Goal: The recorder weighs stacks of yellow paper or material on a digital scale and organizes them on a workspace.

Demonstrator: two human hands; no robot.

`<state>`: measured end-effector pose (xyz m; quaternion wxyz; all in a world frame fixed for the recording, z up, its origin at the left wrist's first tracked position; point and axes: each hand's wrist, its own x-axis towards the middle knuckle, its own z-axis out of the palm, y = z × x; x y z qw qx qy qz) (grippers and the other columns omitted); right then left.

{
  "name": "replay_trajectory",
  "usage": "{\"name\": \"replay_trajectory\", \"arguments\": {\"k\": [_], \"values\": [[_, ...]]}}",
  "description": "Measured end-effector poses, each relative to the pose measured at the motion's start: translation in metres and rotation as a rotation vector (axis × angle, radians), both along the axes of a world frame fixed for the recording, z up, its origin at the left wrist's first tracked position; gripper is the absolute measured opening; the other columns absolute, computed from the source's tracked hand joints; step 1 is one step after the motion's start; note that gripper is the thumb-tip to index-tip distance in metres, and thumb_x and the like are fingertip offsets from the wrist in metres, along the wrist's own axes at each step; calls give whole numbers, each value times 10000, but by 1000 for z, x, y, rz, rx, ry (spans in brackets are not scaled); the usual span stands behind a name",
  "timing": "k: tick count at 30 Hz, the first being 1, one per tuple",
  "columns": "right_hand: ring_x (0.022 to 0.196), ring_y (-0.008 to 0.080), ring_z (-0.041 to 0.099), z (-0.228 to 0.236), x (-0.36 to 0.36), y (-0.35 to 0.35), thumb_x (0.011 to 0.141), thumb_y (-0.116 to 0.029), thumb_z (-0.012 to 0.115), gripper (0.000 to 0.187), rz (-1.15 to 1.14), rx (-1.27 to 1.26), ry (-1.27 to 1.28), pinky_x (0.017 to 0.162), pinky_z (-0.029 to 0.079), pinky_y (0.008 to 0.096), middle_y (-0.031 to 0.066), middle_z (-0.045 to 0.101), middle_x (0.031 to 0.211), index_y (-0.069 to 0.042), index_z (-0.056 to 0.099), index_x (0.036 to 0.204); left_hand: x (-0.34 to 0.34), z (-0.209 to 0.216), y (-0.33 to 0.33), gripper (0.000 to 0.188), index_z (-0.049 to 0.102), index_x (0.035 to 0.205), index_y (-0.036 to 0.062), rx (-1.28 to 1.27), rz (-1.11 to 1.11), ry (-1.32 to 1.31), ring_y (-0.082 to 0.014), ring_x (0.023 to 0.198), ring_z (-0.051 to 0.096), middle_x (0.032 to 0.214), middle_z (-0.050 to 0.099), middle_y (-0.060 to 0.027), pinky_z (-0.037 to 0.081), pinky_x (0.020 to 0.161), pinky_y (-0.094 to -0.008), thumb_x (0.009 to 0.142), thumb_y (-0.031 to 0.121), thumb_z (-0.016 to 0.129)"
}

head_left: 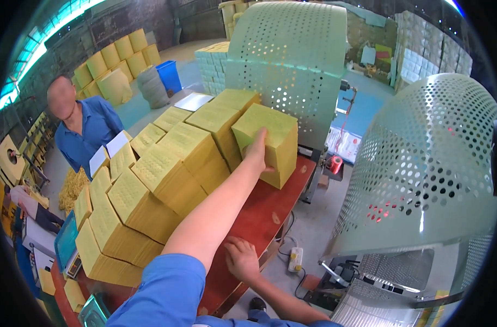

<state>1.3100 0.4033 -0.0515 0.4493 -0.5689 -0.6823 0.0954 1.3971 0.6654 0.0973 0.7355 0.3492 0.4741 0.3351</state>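
Several thick stacks of yellow paper (175,143) with embossed tops stand in rows along a red table (259,210). My left hand (256,152) reaches across to the stack of yellow paper (284,144) at the far right end. It grips that stack low on its near side, thumb toward the table edge; some of its fingers are hidden. This stack stands slightly turned beside its neighbour. My right hand (242,259) rests on the near edge of the red table, fingers apart and a little bent, with nothing in it.
Green perforated machine guards rise behind the table (286,60) and at the right (417,169). A white power strip (296,259) with cables lies on the floor. Across the stacks stands a person in blue (87,128). A blue bin (169,76) and yellow rolls (109,57) are farther back.
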Motion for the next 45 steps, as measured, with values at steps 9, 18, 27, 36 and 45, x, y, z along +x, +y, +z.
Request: {"name": "replay_trajectory", "arguments": {"k": [9,18,27,36,45], "values": [[1171,254,545,8,5,-3,767,-120,654,284,-20,-100,-67,961,422,411,74,610,1215,-63,660,1045,67,18,54,748,363,1455,211,-138,98,79,-328,1316,444,1447,445,-82,353,1005,-672,846,618,521],[1186,257,539,11,5,0,763,-113,648,266,5,-133,-92,951,428,414,67,624,1183,-62,660,1024,52,11,55,1254,-75,1526,60,-139,85,-19,-388,1295,441,1524,309,-147,363,997,-692,731,698,656],[1094,274,573,-9,-2,5,707,-106,673,261,-24,10,-76,885,443,436,60,638,1126,-105,661,968,-25,-29,-63,776,370,1411,-35,699,-251,468,-283,1159,560,1305,552,-206,480,938,-391,830,382,670],[1031,303,573,-8,-8,-4,737,-76,633,150,-27,114,-188,878,434,426,85,664,1040,-95,680,879,-266,84,-215,1007,40,1548,40,445,-355,443,-330,1193,551,1450,429,-242,529,865,-415,875,472,652],[1066,197,582,42,-58,-103,915,-66,532,352,337,-221,933,939,466,318,108,615,1163,5,533,1260,-577,76,-501,588,380,1442,47,314,359,-89,-377,1156,577,1337,524,-260,492,952,-519,988,400,500]]}}
